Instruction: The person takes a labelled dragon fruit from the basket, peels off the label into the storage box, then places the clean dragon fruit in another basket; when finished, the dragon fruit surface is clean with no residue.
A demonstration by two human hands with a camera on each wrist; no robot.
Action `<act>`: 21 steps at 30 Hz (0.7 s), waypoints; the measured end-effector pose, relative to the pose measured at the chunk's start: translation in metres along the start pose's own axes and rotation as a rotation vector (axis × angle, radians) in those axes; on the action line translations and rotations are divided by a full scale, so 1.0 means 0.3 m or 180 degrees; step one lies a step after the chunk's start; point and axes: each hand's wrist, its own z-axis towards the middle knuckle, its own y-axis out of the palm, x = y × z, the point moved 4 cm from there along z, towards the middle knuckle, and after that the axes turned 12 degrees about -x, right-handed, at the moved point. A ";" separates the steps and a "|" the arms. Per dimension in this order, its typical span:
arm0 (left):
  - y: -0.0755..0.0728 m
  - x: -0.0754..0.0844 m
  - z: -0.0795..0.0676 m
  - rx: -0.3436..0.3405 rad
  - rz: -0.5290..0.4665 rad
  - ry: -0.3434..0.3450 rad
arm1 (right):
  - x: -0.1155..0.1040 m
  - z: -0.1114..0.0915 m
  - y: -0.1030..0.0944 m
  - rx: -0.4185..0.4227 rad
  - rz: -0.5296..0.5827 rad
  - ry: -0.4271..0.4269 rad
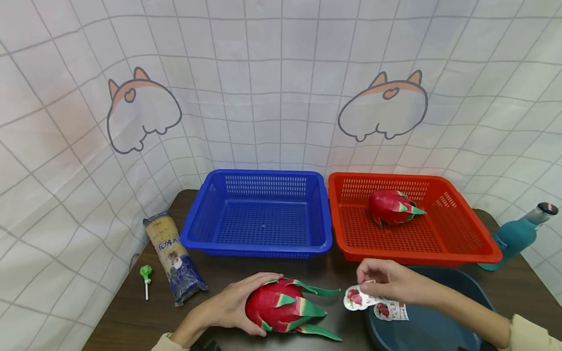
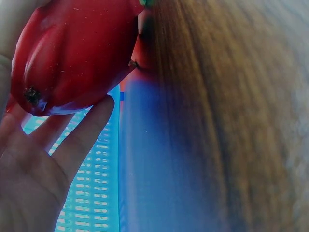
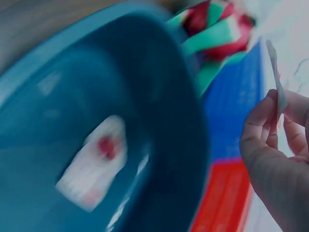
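A red dragon fruit [image 1: 276,307] with green-tipped leaves lies at the table's front, its leaves toward the right. My left hand [image 1: 226,304] grips its rounded end, thumb on the near side and fingers over the far side; the left wrist view shows the fruit [image 2: 77,53] close up beside the palm. My right hand [image 1: 391,280] pinches a white paper label [image 1: 354,298] with a red fruit picture, just right of the leaf tips. Edge-on, that label [image 3: 276,77] stands between thumb and fingers in the right wrist view. A second label [image 3: 99,164] lies inside the dark blue basin [image 1: 439,324].
Behind stand a blue basket [image 1: 263,247] and a red basket [image 1: 421,256], which holds another dragon fruit [image 1: 391,207]. At the left lie a pasta packet [image 1: 175,258] and a green lollipop [image 1: 146,274]. A blue bottle [image 1: 515,239] stands at the far right.
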 end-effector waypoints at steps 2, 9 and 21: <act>-0.001 0.001 -0.002 0.0005 -0.0001 -0.0023 | 0.036 -0.059 -0.021 -0.0018 0.0085 0.0039; -0.010 0.000 -0.001 0.0039 0.0029 0.0000 | 0.152 -0.234 -0.089 -0.0047 0.0102 0.0038; -0.003 -0.001 -0.003 -0.0037 0.0031 -0.0056 | 0.359 -0.358 -0.099 0.0338 -0.0377 0.1132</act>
